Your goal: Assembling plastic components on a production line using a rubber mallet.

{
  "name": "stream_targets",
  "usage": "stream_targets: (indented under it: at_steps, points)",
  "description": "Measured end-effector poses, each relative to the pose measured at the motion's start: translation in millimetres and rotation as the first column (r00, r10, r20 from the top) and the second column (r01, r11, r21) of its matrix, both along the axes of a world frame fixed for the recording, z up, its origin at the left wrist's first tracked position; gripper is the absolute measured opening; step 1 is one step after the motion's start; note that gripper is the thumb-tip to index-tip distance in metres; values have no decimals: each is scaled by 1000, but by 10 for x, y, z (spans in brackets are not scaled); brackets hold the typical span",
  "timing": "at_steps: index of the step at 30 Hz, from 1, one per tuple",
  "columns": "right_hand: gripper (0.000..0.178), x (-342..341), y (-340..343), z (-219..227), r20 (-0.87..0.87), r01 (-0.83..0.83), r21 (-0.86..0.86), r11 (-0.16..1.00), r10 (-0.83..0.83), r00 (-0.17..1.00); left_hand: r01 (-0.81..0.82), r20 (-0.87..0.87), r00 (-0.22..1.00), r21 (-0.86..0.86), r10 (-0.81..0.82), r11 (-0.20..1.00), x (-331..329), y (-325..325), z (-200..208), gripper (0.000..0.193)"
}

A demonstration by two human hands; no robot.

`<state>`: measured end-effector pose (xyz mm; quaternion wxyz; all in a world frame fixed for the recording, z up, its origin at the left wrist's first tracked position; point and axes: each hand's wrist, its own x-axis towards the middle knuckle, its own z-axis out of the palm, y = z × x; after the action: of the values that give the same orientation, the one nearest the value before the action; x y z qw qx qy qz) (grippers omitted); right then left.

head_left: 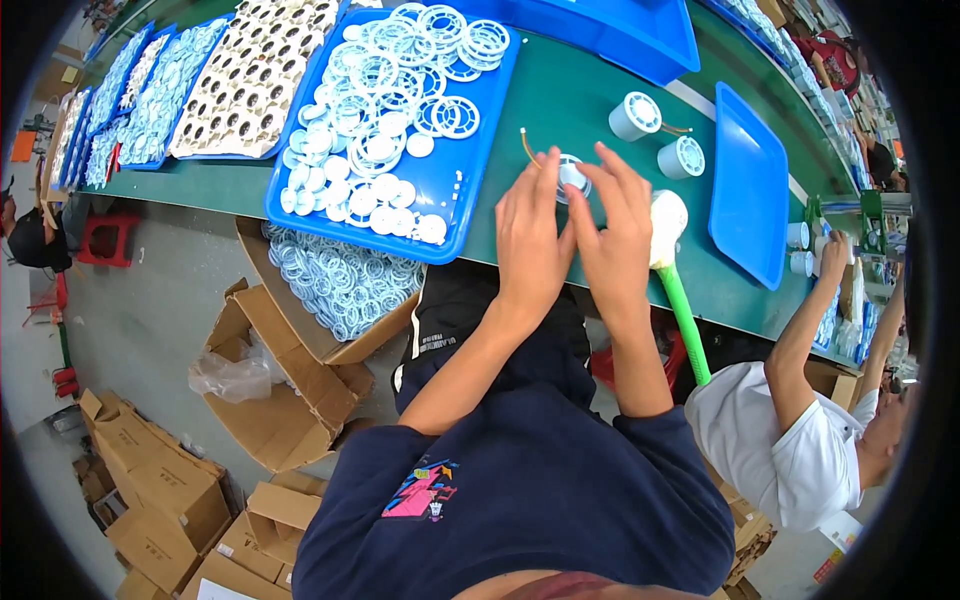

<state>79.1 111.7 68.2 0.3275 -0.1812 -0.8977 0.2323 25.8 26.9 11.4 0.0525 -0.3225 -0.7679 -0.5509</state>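
Observation:
My left hand (530, 235) and my right hand (612, 235) meet over a small white round spool (572, 175) on the green table (560, 100), fingers pressed around it. A thin tan wire (526, 145) sticks out of the spool to the upper left. Just right of my right hand lies a mallet with a white head (667, 225) and a green handle (686, 325). Two finished white spools (635, 115) (682, 157) stand farther back on the table.
A blue tray (455, 200) of white rings and discs sits left of my hands, an empty blue tray (750, 185) to the right. Open cardboard boxes (330, 300) of rings stand on the floor. A person in a white shirt (790, 440) works at right.

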Motion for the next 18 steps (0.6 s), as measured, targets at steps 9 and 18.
stream_targets:
  at_steps: [9,18]
  points:
    - [40,-1351,83,8,446,-371,281,885,221,867,47,105,993,96,-57,994,73,47,-106,46]
    - [53,-1502,82,-139,471,-416,171,893,297,831,-22,51,999,56,19,998,47,73,-122,57]
